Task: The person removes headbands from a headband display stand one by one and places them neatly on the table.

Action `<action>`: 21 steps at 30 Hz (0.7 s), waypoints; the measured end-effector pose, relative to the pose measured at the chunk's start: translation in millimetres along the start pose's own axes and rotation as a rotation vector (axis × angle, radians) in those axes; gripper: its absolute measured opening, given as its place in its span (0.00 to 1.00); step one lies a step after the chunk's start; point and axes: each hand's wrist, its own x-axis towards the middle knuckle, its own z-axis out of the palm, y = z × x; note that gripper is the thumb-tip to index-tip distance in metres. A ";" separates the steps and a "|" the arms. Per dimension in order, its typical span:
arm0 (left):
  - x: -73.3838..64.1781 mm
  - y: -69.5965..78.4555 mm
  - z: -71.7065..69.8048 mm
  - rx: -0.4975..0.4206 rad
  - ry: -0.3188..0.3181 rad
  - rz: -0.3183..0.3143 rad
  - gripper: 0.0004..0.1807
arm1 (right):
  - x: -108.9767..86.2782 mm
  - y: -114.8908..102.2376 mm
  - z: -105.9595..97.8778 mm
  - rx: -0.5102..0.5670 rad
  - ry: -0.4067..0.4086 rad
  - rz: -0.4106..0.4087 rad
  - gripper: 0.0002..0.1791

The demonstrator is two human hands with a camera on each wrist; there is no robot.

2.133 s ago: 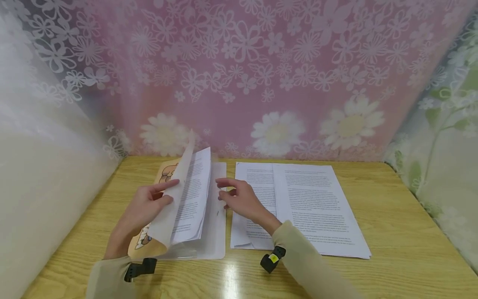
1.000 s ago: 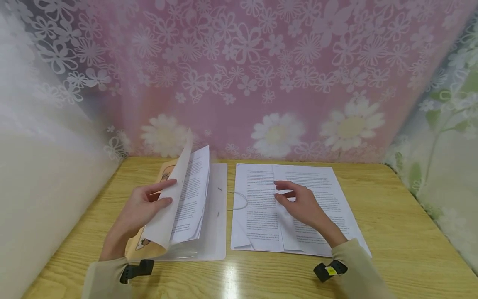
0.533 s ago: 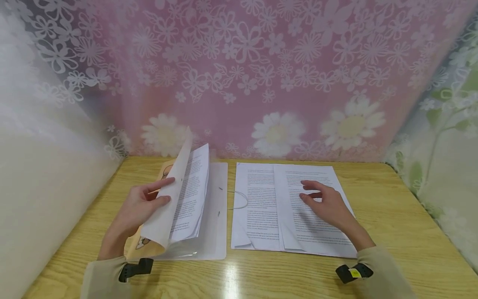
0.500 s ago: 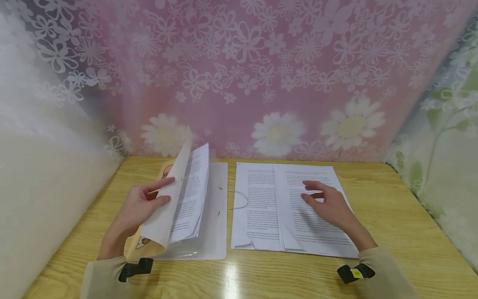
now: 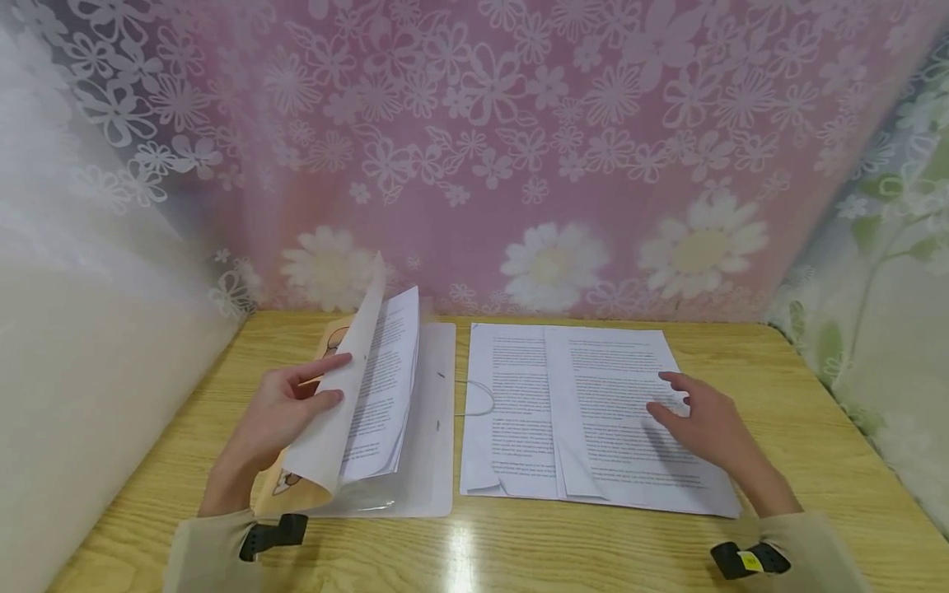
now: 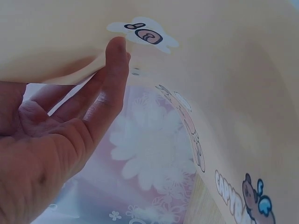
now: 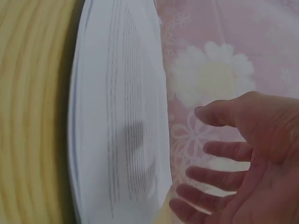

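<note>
At the left of the head view, my left hand (image 5: 285, 408) holds up the folder cover (image 5: 326, 453), a sheet with cartoon print outside and plain white inside. Its printed face, with cartoon drawings and lettering, fills much of the left wrist view, the fingers at its edge. Inside the folder several printed sheets (image 5: 385, 379) stand tilted, over a clear sleeve and a whitish back cover (image 5: 441, 461). My right hand (image 5: 708, 420) hovers over the right side of a printed paper stack (image 5: 615, 362), thumb and fingers spread and holding nothing. In the right wrist view its shadow falls on the top sheet.
Left of the stack, overlapping it, lies another set of printed sheets (image 5: 515, 395) with a folded lower corner. A thin pale loop (image 5: 489, 399) bows from the folder's right edge over these sheets. The wooden table (image 5: 519, 552) backs onto a flowered pink curtain (image 5: 445, 206).
My right hand has moved right, from the folder's edge across the papers to the stack's right side, its fingers spreading. The pale loop has come into view. My left hand keeps holding the cover.
</note>
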 end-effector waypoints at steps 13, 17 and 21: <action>-0.1 0.1 -2.6 -0.013 0.001 -0.011 0.28 | -2.5 28.0 -8.7 -0.069 -0.202 0.169 0.50; -0.2 0.9 -3.4 -0.018 0.002 -0.010 0.28 | 0.1 31.6 -9.0 -0.052 -0.219 0.191 0.53; -0.4 1.7 -3.7 -0.016 -0.002 -0.012 0.28 | 2.7 34.2 -9.0 -0.077 -0.227 0.198 0.52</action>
